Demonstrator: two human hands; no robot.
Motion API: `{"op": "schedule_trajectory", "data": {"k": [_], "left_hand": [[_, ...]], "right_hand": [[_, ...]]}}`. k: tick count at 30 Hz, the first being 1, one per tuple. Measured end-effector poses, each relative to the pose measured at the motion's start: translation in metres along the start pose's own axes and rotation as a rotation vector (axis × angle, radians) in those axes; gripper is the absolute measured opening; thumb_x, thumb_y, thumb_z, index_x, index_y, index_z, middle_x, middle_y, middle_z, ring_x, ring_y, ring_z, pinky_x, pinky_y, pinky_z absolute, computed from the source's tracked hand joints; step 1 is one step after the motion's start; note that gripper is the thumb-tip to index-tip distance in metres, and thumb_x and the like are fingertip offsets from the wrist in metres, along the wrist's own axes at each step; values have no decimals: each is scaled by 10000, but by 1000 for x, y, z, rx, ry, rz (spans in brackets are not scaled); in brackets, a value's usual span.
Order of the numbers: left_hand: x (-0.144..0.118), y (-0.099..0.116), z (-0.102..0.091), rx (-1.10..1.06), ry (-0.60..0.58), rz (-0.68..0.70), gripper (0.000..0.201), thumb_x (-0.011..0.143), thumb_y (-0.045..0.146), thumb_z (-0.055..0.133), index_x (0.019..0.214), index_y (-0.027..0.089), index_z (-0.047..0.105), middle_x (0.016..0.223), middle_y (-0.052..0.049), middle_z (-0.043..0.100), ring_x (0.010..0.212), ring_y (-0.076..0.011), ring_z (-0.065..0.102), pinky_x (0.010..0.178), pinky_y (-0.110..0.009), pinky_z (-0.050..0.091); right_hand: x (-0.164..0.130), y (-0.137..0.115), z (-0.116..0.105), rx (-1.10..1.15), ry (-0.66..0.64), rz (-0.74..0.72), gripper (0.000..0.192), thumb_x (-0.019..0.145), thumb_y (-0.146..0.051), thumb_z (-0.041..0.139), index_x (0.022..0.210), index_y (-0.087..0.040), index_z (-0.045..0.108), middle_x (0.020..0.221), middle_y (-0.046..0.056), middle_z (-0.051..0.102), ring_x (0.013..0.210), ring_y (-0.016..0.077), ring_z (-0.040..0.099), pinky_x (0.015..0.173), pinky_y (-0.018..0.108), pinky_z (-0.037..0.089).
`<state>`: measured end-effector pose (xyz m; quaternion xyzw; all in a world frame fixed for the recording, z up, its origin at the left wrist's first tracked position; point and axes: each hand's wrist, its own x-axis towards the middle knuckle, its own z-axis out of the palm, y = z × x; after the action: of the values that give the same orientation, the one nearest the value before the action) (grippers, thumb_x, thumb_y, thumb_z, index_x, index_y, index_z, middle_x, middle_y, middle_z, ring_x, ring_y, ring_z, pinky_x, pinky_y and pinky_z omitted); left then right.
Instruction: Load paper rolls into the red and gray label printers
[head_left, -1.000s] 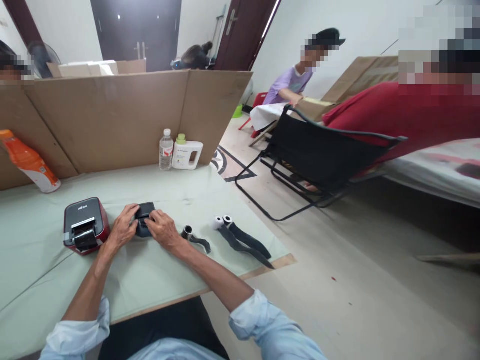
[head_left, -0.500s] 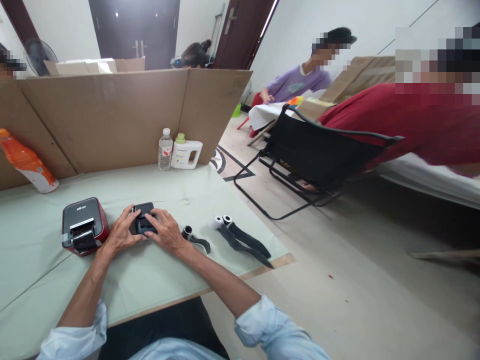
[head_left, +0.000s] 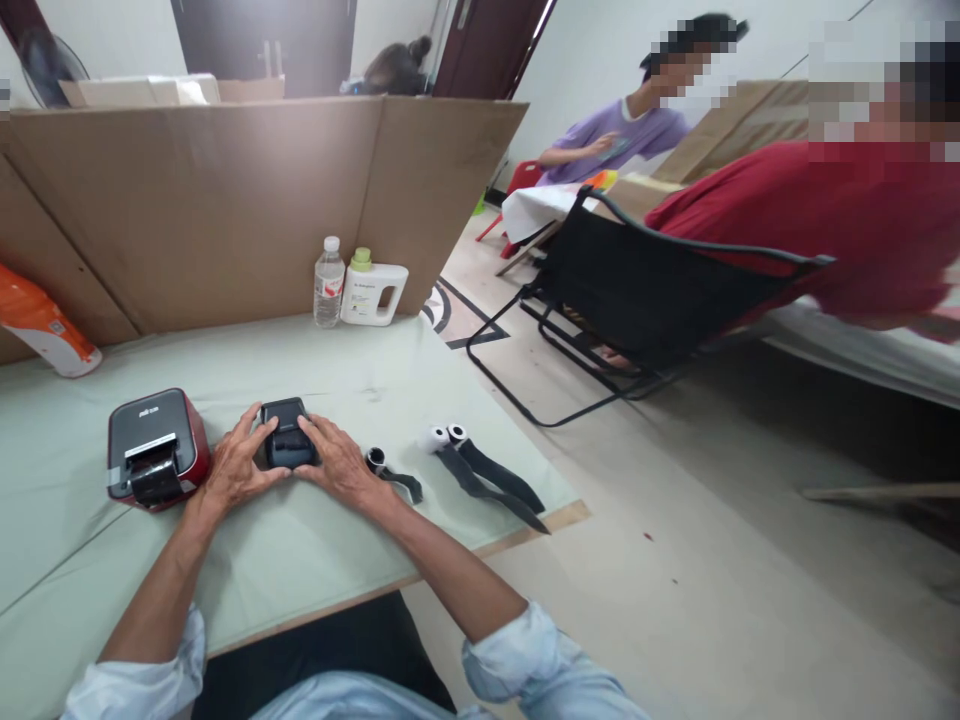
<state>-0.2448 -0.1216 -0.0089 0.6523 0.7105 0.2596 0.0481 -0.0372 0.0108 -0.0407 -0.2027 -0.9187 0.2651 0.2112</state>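
Small black boxy device (head_left: 287, 432), centre stage, framed between two bare hands over the pale green cloth-covered table (head_left: 315, 560)! Left hand (head_left: 241, 462) takes the left side, fingertips up by the far corner, thumb along the near edge. Right hand (head_left: 339, 463) mirrors it from the other flank, and the thumbs point towards each other. Fingers of both are bent around the device, gripping it between them; whether it rests flat on the cloth or just above, I cannot tell.

Just beside the left wrist sits the black-and-red box-shaped printer (head_left: 157, 445), a shiny black strip at its front. Off the right hand, a small black roll with a dark tail (head_left: 376, 460); further right, two white-cored rolls with long black strips (head_left: 456, 434), side by side. At the back, a clear plastic bottle (head_left: 328, 292) and a white plastic jug with a green cap (head_left: 369, 296) stand before the brown cardboard panel (head_left: 247, 220).
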Motion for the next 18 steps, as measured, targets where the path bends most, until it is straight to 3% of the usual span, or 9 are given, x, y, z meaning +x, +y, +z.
{"op": "schedule_trajectory", "data": {"k": [7, 11, 13, 16, 18], "left_hand": [[11, 1, -3, -64, -58, -42, 901, 715, 416, 875, 1514, 198, 519, 1731, -243, 243, 1498, -451, 460, 1151, -577, 495], [25, 2, -4, -95, -101, -35, 1110, 637, 375, 893, 1606, 204, 379, 1691, -226, 311, 1571, -440, 338, 1206, -551, 450], [29, 2, -6, -96, -110, -21, 1137, 626, 358, 877, 1622, 220, 347, 1651, -203, 351, 1531, -429, 407, 1195, -533, 467], [34, -1, -6, -100, -89, 5, 1110, 623, 373, 866, 1604, 228, 369, 1590, -177, 389, 1425, -399, 530, 1162, -503, 503], [42, -3, -5, -102, -56, 2, 1086, 622, 382, 868, 1585, 222, 392, 1559, -170, 410, 1418, -391, 527, 1166, -495, 499]], "right_hand": [[-2, -10, 2, -47, 14, 24, 939, 929, -339, 776, 1691, -213, 241, 1617, 230, 461, 1442, 364, 502, 1163, 572, 453], [-1, -14, 2, -36, 49, 37, 1012, 941, -314, 743, 1714, -212, 96, 1600, 234, 478, 1428, 360, 513, 1156, 559, 453], [0, -17, 1, -26, 53, 31, 1019, 942, -302, 734, 1714, -213, 73, 1602, 229, 473, 1432, 355, 509, 1156, 544, 455], [-2, -25, 1, -62, 153, 45, 934, 950, -287, 712, 1699, -196, 162, 1636, 234, 420, 1446, 361, 487, 1149, 545, 460], [-8, -32, 4, -108, 292, 15, 768, 975, -280, 670, 1648, -157, 320, 1623, 239, 428, 1438, 364, 481, 1145, 542, 457]]}}
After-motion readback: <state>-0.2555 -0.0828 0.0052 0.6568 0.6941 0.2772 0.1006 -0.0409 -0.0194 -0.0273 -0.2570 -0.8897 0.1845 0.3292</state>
